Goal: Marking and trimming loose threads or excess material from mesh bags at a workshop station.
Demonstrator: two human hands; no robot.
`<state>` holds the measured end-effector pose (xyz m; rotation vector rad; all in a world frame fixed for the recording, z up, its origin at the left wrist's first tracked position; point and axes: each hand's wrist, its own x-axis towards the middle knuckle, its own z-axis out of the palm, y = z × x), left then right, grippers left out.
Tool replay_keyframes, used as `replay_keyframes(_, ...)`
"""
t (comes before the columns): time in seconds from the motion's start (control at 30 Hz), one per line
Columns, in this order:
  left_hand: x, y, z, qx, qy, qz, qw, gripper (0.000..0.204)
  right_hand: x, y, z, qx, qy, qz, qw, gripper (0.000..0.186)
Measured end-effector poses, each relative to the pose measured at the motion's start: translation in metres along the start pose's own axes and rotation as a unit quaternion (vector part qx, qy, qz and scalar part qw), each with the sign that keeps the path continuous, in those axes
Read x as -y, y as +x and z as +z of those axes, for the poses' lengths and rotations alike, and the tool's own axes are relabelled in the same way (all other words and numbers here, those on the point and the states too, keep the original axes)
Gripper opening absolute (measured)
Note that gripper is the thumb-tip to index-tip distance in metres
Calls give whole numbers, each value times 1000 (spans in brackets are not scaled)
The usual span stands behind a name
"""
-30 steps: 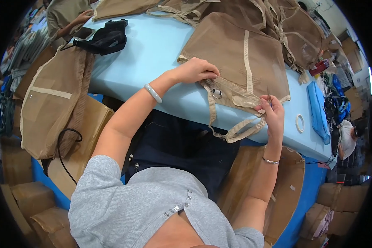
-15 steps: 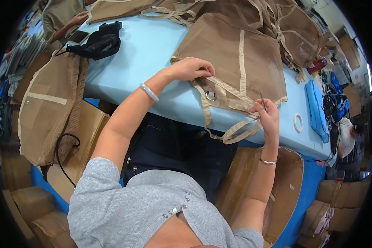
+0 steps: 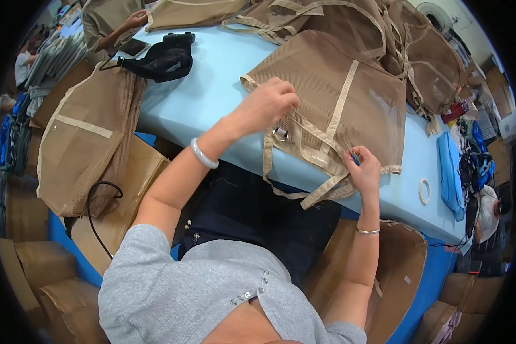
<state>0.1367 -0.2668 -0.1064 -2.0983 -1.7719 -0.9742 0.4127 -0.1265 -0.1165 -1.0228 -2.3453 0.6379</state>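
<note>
A brown mesh bag [image 3: 367,97] with cream binding lies on the light blue table before me. My left hand [image 3: 269,104] is closed at its near left edge, fingers pinched at the upper end of a cream strap [image 3: 312,127]. Just below that hand is a metal ring [image 3: 280,134] on the bag. My right hand [image 3: 363,171] is closed round small pointed snips [image 3: 354,156] with a blue part, tips up, over the bag's near edge. Loose strap loops hang over the table edge between my hands.
More mesh bags [image 3: 338,28] are heaped at the back. A black pouch [image 3: 166,60] lies far left, near another person's hand [image 3: 135,20]. A tape roll [image 3: 424,191] and a blue folded bundle [image 3: 451,175] lie right. A mesh bag [image 3: 80,143] rests on a cardboard box [image 3: 135,178].
My left hand has lifted and turned, its fingers curling in more. The snips in my right hand have tilted left. The whole view has shifted slightly.
</note>
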Motion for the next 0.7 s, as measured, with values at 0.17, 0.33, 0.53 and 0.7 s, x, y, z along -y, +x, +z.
replay_keyframes(0.17, -52, -12, 20, -42, -41, 28, 998, 22, 2, -1, 1, 16, 19, 15, 1000, 22)
replay_keyframes(0.33, -56, -28, 41, 9, -16, 9, 1000, 40, -3, -2, 1, 13, 33, 17, 999, 23)
replay_keyframes(0.53, -55, -31, 40, 4, 23, 28, 999, 44, -10, 1, -6, 18, 68, 18, 997, 19)
replay_keyframes(0.7, -35, -58, 15, -22, 90, 5, 996, 46, -4, 38, 21, 60, 193, -133, 970, 12)
